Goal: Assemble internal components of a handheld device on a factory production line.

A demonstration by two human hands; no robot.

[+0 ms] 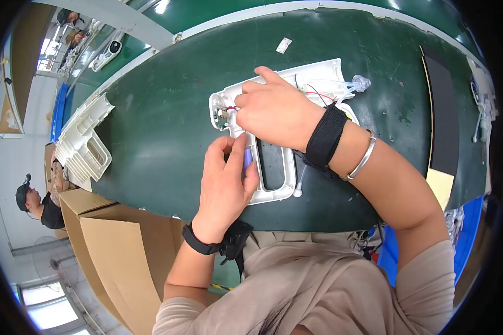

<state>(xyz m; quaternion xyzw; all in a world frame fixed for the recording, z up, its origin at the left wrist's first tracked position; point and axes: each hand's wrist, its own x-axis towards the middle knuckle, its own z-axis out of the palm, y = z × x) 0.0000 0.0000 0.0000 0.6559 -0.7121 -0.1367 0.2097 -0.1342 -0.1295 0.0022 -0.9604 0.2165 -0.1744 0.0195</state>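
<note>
A white plastic housing half [288, 187] with a looped handle lies on the green table, its inside facing up. My left hand [221, 176] is closed at the handle's left side, thumb and fingers around a purple cylinder [247, 159]. Over the housing's body, my right hand [276, 109] has its fingers bent down, with one finger raised; its fingertips are hidden, so what they pinch does not show. Red wires [229, 108] and a small circuit board [222, 118] sit at the housing's left end. A clear plastic fitting [361, 84] with tubing sticks out at the right end.
Another white ribbed shell [86, 139] stands at the table's left edge. A small white piece [283, 45] lies at the back, a black foam strip [443, 111] on the right. Cardboard boxes [114, 240] stand front left, a blue bin [469, 240] at right. Another person [44, 201] is far left.
</note>
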